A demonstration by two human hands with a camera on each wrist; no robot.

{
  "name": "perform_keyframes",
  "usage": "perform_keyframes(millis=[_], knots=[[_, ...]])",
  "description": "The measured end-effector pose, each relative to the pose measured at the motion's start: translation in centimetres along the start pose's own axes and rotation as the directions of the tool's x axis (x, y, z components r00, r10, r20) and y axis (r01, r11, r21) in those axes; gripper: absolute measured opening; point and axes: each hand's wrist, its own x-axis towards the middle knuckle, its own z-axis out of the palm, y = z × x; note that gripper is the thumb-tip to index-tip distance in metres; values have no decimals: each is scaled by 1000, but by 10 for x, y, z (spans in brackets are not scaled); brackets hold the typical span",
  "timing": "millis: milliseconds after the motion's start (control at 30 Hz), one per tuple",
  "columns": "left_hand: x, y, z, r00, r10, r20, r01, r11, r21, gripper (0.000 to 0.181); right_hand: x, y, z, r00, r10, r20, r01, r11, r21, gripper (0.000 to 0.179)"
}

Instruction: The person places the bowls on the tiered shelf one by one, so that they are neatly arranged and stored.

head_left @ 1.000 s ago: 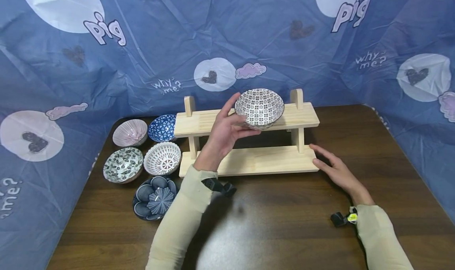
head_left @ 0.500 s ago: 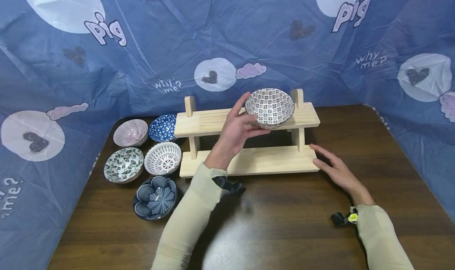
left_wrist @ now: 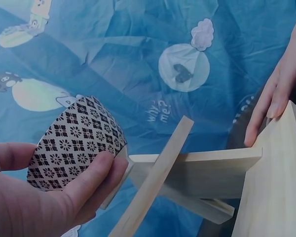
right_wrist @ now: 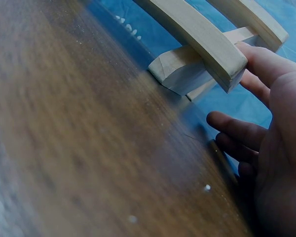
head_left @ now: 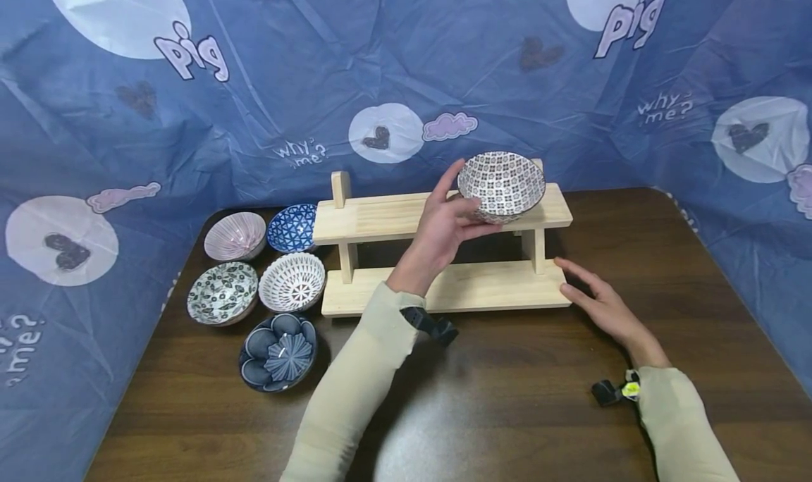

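Creased blue backdrop (head_left: 406, 52) reads "pig", "why me?"; left fingers (head_left: 447, 180) pinch a patterned round bowl (head_left: 503, 183); spread right fingers (head_left: 580, 275) touch a wooden shelf (head_left: 495, 286).

Left hand (head_left: 442, 232) high — right hand (head_left: 605, 310) low.

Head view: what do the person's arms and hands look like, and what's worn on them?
The left sleeve and right sleeve are long, pale cream and slightly wrinkled, ending near the wrists. A small black device is worn at each: the left device and the right device, the latter beside a yellow patch. Neither the left hand nor the right hand is gloved.
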Motion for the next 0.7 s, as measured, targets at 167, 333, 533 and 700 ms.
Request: perform_keyframes(millis=[167, 333, 533, 700], knots=[[4, -3, 4, 1000, -12, -17, 12, 1000, 2, 78, 0, -2, -1, 1000, 12, 6, -12, 1000, 8, 60], [8, -5, 6, 999, -16, -36, 16, 1000, -4, 77, 1, -1, 0, 1000, 10, 7, -10, 1000, 5, 60], [13, -9, 11, 999, -19, -46, 19, 1000, 0, 75, 0, 1, 0, 1000, -4, -3, 4, 1000, 2, 59], [17, -12, 11, 999, -21, -46, 21, 1000, 2, 75, 0, 1, 1, 999, -31, -18, 31, 1000, 0, 56]])
